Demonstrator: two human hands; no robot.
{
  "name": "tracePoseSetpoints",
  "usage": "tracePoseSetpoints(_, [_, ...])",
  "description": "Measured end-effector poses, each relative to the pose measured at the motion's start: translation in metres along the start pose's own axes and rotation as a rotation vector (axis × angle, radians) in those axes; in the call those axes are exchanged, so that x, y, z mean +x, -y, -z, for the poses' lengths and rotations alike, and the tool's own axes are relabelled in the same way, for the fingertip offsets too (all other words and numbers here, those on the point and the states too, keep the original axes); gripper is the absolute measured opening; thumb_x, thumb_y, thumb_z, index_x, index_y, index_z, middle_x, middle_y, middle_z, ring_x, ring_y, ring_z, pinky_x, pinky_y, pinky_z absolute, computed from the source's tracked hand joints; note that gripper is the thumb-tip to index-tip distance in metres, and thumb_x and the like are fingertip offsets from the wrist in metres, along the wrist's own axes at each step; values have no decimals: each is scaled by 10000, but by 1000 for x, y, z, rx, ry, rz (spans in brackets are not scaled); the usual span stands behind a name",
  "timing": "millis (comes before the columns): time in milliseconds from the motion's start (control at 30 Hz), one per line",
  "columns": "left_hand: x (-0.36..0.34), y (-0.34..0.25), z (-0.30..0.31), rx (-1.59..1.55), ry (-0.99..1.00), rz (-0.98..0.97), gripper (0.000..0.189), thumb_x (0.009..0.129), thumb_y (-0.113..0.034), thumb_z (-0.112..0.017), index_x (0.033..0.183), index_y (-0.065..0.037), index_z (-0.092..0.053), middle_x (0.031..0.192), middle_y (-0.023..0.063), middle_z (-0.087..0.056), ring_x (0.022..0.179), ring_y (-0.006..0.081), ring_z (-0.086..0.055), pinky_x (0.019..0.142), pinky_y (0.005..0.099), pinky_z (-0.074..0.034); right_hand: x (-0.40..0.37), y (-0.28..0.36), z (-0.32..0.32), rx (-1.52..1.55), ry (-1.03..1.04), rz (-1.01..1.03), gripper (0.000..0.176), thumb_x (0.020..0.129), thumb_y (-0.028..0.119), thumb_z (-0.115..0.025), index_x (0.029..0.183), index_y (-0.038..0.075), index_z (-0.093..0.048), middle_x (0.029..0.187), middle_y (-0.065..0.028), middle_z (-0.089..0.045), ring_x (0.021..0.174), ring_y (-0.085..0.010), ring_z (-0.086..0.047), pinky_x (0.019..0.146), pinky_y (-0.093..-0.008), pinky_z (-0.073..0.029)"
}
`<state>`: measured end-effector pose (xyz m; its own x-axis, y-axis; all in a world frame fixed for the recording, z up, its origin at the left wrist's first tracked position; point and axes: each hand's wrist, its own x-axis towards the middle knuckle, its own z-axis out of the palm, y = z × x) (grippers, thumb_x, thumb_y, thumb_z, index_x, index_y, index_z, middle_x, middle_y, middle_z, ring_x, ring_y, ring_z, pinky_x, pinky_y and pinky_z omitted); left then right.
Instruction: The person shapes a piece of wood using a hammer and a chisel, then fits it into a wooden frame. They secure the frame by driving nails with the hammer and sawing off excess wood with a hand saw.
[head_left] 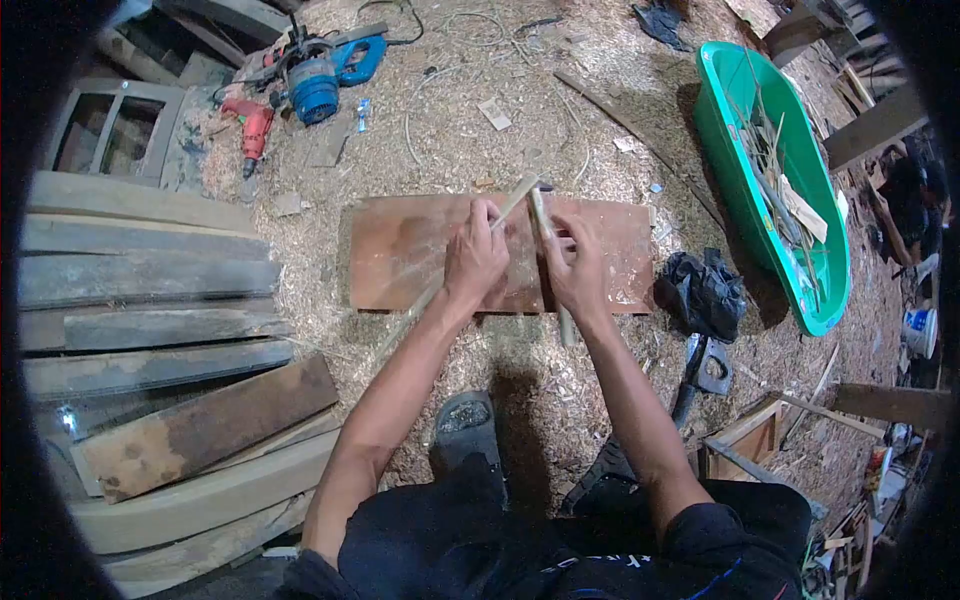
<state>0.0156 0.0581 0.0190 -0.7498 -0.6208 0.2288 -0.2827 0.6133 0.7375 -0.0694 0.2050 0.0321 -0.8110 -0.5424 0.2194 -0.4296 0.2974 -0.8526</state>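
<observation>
My left hand (476, 252) is closed round a thin pale wooden strip (515, 197), which slants from upper right down to the lower left beneath my forearm. In my right hand (577, 262) is the handle of a hammer (540, 212), its dark head at the top touching or close to the strip's upper end. The handle's lower end shows below my right hand. Both hands are above a reddish-brown board (390, 255) lying flat on the shavings. Whether the strip touches the board cannot be made out.
Stacked planks (150, 275) lie at left. A red drill (252, 130) and a blue power tool (314, 92) are at upper left. A green tub (709, 110) with wood scraps stands at right, near a black plastic bag (703, 295) and a handsaw (707, 368).
</observation>
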Motion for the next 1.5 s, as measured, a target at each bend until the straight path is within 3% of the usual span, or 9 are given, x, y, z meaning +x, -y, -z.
tracePoseSetpoints(133, [-13, -35, 12, -56, -7, -68, 157, 915, -70, -551, 1044, -72, -463, 789, 242, -629, 725, 459, -643, 589, 533, -495, 20, 14, -9, 562, 12, -144, 283, 994, 172, -618, 1182, -39, -636, 1009, -67, -684, 864, -108, -620, 762, -259, -503])
tracePoseSetpoints(433, [-12, -70, 45, -234, -27, -97, 212, 861, -11, -614, 1042, -24, -506, 855, 180, -661, 763, 321, -696, 640, 411, -523, 21, 20, 15, 909, 148, -103, 191, 949, 121, -682, 1088, -9, -676, 904, -36, -685, 799, -96, -612, 711, -234, -494])
tracePoseSetpoints(567, [-10, -87, 53, -179, 3, -128, 240, 896, -75, -634, 1109, -2, -551, 885, 180, -674, 779, 315, -699, 663, 403, -532, 21, 28, 18, 560, -32, 106, 128, 947, 69, -659, 1036, -23, -661, 901, -55, -669, 798, -103, -615, 705, -261, -497])
tracePoseSetpoints(700, [-9, -100, 54, -136, -12, -241, 272, 935, -142, -629, 1156, 12, -591, 934, 201, -684, 828, 341, -696, 715, 414, -534, 23, 46, 22, 222, -231, 297, 102, 923, -19, -615, 1024, -12, -626, 865, -132, -636, 764, -213, -636, 677, -316, -494])
tracePoseSetpoints(733, [-9, -102, 53, -159, -14, -233, 263, 939, -140, -622, 1147, 18, -597, 940, 207, -684, 836, 347, -694, 728, 417, -532, 22, 46, 22, 212, -227, 254, 127, 911, -38, -609, 1033, -8, -621, 867, -150, -631, 778, -267, -638, 691, -339, -497])
tracePoseSetpoints(1033, [-12, -115, 66, -209, 70, -142, 263, 966, -148, -577, 1132, 53, -606, 967, 234, -683, 896, 329, -687, 764, 399, -519, 35, 55, 48, -225, -295, 549, 239, 837, -18, -690, 1065, 48, -660, 929, -106, -680, 848, -290, -647, 750, -363, -489])
tracePoseSetpoints(1167, [-9, -110, 64, -271, 124, -27, 272, 988, -180, -550, 1134, 42, -606, 936, 199, -680, 870, 247, -670, 755, 375, -507, 36, 51, 46, -249, -282, 545, 221, 822, 18, -726, 1039, 44, -694, 946, -108, -695, 851, -260, -662, 759, -359, -496])
tracePoseSetpoints(1267, [-7, -101, 63, -353, 191, 72, 273, 1006, -199, -527, 1119, 35, -610, 891, 131, -662, 814, 177, -623, 731, 349, -496, 28, 58, 29, 103, -194, 369, 185, 843, 7, -712, 1026, 22, -690, 933, -117, -687, 805, -247, -662, 706, -348, -510])
tracePoseSetpoints(1500, [-11, -82, 48, -447, 260, 162, 294, 1043, -287, -466, 1071, -18, -581, 739, 11, -556, 637, 90, -499, 592, 264, -434, 31, 57, 33, 59, -249, 384, 154, 867, 13, -703, 1006, -25, -648, 893, -146, -648, 732, -239, -647, 674, -327, -512])
